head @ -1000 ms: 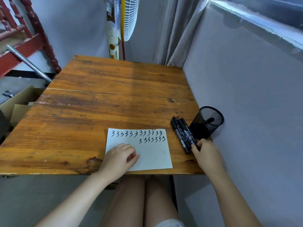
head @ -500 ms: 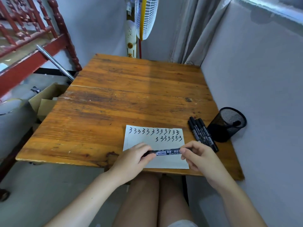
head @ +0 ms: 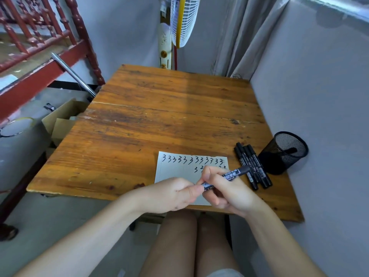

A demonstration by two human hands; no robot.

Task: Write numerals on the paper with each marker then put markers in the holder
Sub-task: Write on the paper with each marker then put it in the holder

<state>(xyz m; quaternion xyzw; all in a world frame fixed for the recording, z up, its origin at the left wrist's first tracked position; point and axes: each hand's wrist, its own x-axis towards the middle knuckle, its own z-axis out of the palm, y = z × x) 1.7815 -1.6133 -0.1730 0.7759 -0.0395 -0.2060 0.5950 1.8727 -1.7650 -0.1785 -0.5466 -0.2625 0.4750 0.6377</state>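
A white paper [head: 175, 170] with two rows of handwritten 3s lies near the table's front edge. Over its lower right part, my right hand [head: 229, 193] grips the barrel of a black marker [head: 232, 174], which slants up to the right. My left hand [head: 172, 193] pinches the marker's near end, the cap side, right beside my right fingers. Three more black markers [head: 251, 164] lie side by side to the right of the paper. A black mesh holder [head: 285, 154] stands tilted at the right edge, with a dark marker inside.
The wooden table [head: 159, 120] abuts a grey wall on the right. A standing fan [head: 179, 23] and curtain are behind it. A cardboard box [head: 61, 120] and red wooden railing sit to the left on the floor.
My right hand took one marker from the group and brought it over the paper. My left hand left the paper and closed on the marker's near end. The marker now slants instead of lying level.
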